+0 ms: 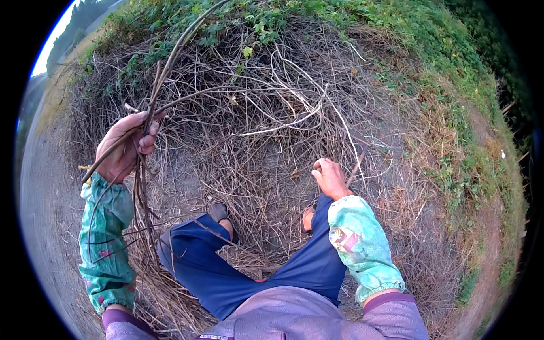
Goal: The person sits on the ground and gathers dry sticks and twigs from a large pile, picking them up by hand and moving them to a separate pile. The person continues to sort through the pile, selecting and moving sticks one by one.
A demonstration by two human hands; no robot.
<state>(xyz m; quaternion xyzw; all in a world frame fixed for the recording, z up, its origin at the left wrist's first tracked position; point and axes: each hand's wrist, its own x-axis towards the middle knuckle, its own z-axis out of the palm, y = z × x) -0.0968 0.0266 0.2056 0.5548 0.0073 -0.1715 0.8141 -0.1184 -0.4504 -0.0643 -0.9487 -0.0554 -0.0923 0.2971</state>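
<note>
My left hand, raised at the left, is closed around several long brown woody stems. They arch up past the top of the view, and thinner ends dangle beside my left sleeve cover. One stem from the grip bends right, over the tangle of dry stems. My right hand is above my right knee with its fingers curled. Whether a thin twig lies in those fingers is hidden. Close by the right hand, a pale, stripped stem runs down from the tangle.
I am seated low with knees apart, feet among dry stems. More cut stems lie by my left thigh. Green leafy vines cover the top of the heap. Grass and weeds grow at the right; a grey track curves along the left.
</note>
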